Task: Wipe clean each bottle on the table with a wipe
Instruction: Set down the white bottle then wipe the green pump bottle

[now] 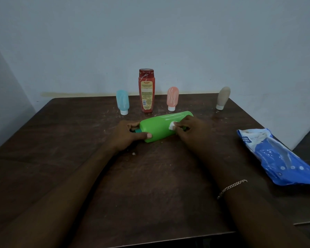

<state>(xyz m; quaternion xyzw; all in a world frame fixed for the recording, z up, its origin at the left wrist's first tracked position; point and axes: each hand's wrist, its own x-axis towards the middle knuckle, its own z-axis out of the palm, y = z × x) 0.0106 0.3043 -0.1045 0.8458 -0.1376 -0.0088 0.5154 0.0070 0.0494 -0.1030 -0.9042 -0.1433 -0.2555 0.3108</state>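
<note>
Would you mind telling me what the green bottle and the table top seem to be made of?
The green bottle looks like smooth, glossy plastic: a bright streak of light runs along its side. The table appears to be dark wood or wood-look laminate, matte, with visible grain and pale scuffs; which one is unclear.

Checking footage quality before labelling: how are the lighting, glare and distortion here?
Head view: dim overall, the dark table loses detail; a glare streak on the green bottle; wide-angle bending at the table edges; red bottle label text too soft to read.
</note>
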